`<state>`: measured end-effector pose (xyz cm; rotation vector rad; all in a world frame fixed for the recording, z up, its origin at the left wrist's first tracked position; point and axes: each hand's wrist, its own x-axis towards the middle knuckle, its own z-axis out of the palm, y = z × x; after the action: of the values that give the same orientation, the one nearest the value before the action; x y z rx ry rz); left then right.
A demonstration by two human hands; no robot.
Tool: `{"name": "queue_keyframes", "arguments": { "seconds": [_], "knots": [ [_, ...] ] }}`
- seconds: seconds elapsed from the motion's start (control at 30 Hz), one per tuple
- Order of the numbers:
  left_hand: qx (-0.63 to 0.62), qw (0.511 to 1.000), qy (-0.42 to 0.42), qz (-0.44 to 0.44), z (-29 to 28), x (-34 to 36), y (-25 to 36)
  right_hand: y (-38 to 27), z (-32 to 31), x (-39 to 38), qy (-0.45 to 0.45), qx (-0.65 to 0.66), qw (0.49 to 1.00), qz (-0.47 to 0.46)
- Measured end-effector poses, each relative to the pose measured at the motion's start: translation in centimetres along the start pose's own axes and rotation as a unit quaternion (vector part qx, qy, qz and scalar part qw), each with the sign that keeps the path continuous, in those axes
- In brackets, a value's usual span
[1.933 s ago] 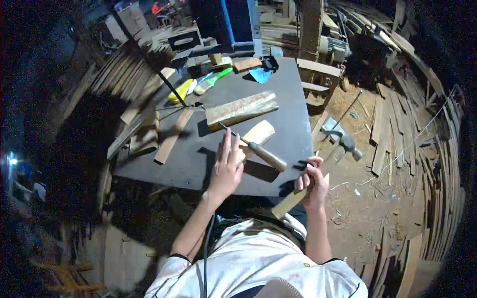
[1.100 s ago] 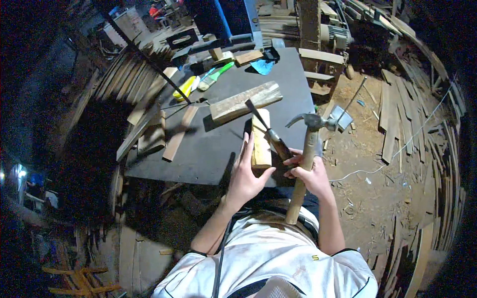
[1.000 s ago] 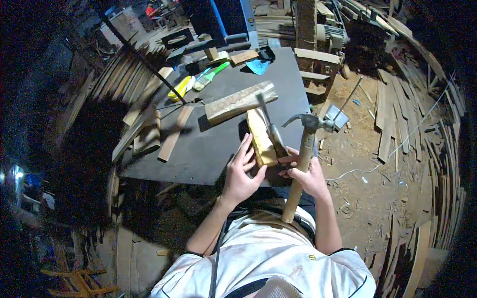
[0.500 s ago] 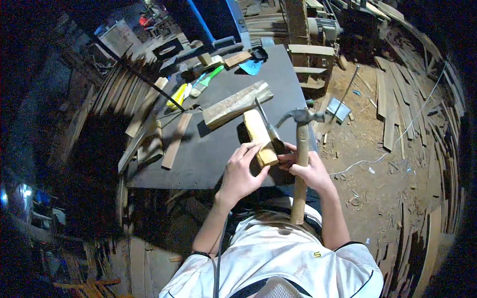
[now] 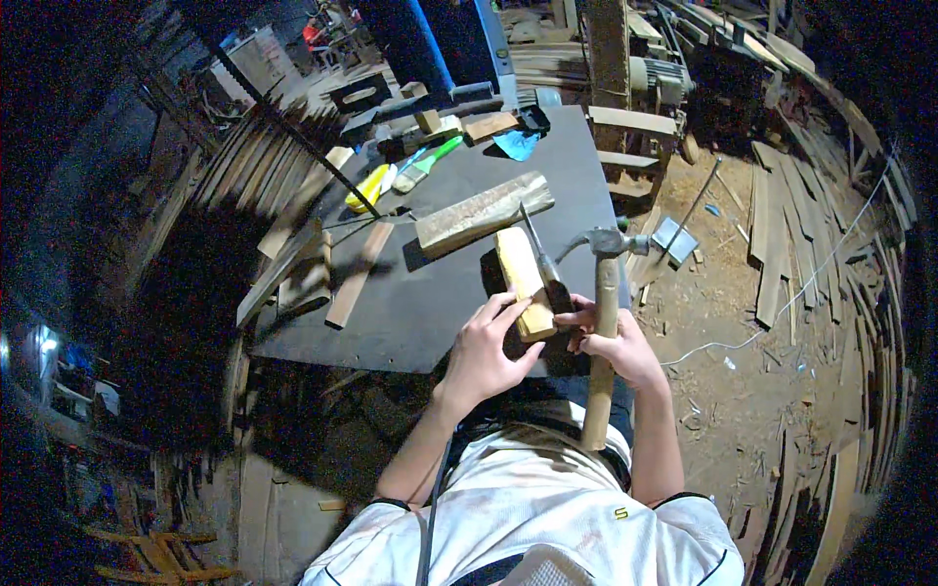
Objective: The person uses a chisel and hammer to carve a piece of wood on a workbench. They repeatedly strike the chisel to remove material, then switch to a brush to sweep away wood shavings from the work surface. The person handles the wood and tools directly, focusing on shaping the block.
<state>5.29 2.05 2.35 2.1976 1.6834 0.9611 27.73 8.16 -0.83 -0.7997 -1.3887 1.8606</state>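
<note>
A pale yellow wooden block [image 5: 522,278] lies near the front of the grey tabletop. My left hand [image 5: 486,349] grips its near end, fingers on top and thumb by the end face. Along the block's right side runs a chisel [image 5: 549,266] with a narrow metal blade and dark handle; the handle's near end meets the fingertips of my right hand [image 5: 625,344]. That hand is closed round the wooden handle of a claw hammer [image 5: 605,293], head pointing away from me. Its fingers are partly hidden behind the handle. A longer rough timber piece [image 5: 484,213] lies just beyond the block.
Farther back on the table [image 5: 430,303] are a green-handled brush [image 5: 430,164], a yellow-handled tool [image 5: 369,188], a blue scrap [image 5: 518,145] and wood offcuts. A thin wooden strip [image 5: 360,275] lies at left. Planks [image 5: 782,234] and shavings cover the floor at right.
The whole view has shifted, so the table and hands appear slightly lower and farther right. Both hands keep their holds; the left thumb sits a little farther from the block's end.
</note>
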Motion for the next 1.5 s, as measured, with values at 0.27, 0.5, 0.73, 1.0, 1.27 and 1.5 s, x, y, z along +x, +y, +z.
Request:
{"name": "queue_keyframes", "arguments": {
  "seconds": [0.27,0.5,0.73,1.0,1.27,1.5],
  "knots": [
    [0.003,1.000,0.000,-0.004,0.0,-0.2,-0.1,-0.1,0.0,-0.2,-0.010,0.020,1.000,-0.015],
    [-0.030,1.000,-0.001,-0.002,0.5,-0.5,0.1,0.2,-0.6,-0.8,0.002,0.050,0.998,-0.030],
    [0.076,0.985,0.047,0.147,1.4,1.8,1.0,0.5,-0.2,-1.1,0.036,0.041,0.998,-0.034],
    [0.043,0.973,-0.083,0.212,1.9,4.5,0.9,2.3,-2.3,-0.9,-0.029,0.046,0.997,-0.060],
    [0.063,0.956,0.046,0.284,1.8,4.2,-0.5,1.5,-1.2,-1.8,0.014,0.109,0.992,-0.056],
    [-0.060,0.935,0.007,0.348,-0.2,1.3,2.6,1.0,-1.2,-0.6,0.094,0.193,0.973,-0.086]
  ]
}}
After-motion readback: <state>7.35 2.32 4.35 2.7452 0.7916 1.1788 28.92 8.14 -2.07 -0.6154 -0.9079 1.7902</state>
